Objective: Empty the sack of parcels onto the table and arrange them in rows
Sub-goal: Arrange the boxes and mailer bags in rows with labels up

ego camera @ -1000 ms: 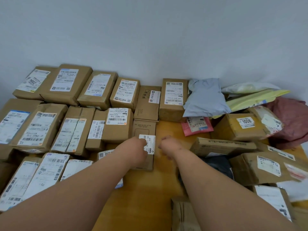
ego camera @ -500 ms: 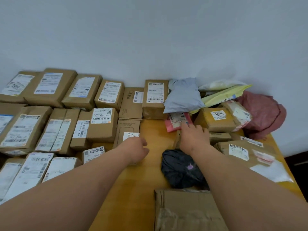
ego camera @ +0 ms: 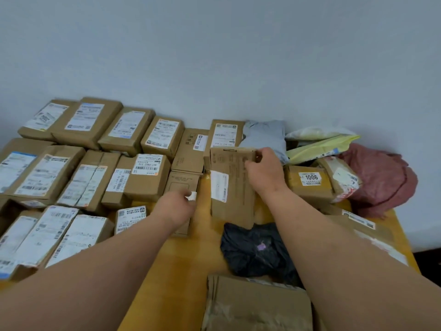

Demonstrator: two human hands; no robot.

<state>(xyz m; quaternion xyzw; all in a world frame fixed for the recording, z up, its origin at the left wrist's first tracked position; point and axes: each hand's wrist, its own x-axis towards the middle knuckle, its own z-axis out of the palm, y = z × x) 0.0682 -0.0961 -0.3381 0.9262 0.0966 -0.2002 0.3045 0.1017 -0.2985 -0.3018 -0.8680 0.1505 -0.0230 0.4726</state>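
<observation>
Fingers of right hand curled over top edge of long brown box, pinching it, box tilted up above bench, near end just over black bag. Left hand loosely curled on small flat box, touching its white label. Rows of labelled parcels at left; loose pile with box marked 1006 and red sack at right.

Matt brown cardboard boxes with white paper labels are seen; the table is smooth wood; a black bag is glossy plastic.
</observation>
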